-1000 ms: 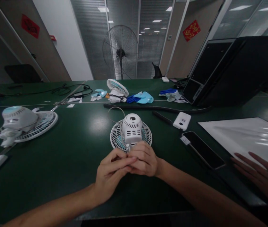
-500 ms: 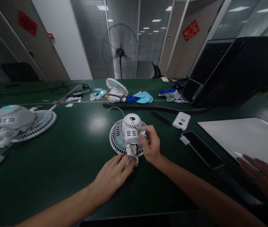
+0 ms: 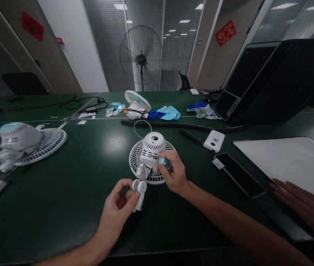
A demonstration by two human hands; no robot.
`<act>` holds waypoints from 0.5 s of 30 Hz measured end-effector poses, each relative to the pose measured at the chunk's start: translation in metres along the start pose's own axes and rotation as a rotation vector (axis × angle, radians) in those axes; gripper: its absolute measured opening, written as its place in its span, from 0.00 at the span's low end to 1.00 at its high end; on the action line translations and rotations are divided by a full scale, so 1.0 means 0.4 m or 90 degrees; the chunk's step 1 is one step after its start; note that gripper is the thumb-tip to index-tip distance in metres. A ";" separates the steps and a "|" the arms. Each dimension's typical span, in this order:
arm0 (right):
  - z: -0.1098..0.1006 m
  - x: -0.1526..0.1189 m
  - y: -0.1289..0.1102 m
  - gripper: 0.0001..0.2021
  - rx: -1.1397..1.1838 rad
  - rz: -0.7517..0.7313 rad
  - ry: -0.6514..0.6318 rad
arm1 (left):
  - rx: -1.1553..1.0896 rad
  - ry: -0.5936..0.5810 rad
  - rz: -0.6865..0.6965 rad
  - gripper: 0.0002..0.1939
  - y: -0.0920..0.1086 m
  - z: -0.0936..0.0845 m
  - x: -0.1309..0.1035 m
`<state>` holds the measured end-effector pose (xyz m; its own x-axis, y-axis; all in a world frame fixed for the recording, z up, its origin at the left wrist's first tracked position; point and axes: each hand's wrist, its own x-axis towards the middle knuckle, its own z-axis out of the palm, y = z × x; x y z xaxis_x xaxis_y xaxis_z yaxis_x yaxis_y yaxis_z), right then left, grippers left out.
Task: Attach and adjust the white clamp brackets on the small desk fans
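Observation:
A small white fan (image 3: 152,149) lies face down on the green table, its motor housing up and its round grille underneath. My left hand (image 3: 120,201) pinches a white plastic clip part (image 3: 139,190) just in front of the grille, apart from the fan. At the housing's right side, my right hand (image 3: 175,171) holds a small tool with a light blue handle (image 3: 164,161) between thumb and fingers. The tool's tip is too small to make out. A thin cable (image 3: 142,121) loops up behind the housing.
Another white fan (image 3: 21,140) lies at the left. A phone (image 3: 238,173), a white power bank (image 3: 214,141) and a white board (image 3: 287,162) are on the right, beside another person's hand (image 3: 303,207). Blue fan blades (image 3: 169,112) and a black strip (image 3: 184,126) lie behind.
My left hand has drawn back toward the front left with the white clip part, now apart from the fan. The fan has turned slightly, and my right hand has shifted a little.

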<state>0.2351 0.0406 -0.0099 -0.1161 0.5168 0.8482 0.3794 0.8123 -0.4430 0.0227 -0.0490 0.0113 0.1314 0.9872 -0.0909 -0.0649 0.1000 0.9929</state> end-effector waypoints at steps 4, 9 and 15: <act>0.001 0.000 -0.006 0.14 -0.006 -0.013 -0.013 | 0.007 0.073 0.005 0.17 -0.006 -0.012 0.007; -0.004 -0.001 -0.008 0.15 -0.018 -0.022 -0.034 | 0.003 0.079 0.013 0.17 0.000 -0.009 0.026; -0.009 -0.007 -0.011 0.19 -0.043 -0.134 -0.081 | -0.002 0.078 0.009 0.15 0.016 0.008 0.050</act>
<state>0.2372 0.0348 -0.0092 -0.3112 0.3719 0.8746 0.3946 0.8878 -0.2371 0.0280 -0.0291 0.0160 0.0079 0.9963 -0.0857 -0.0686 0.0860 0.9939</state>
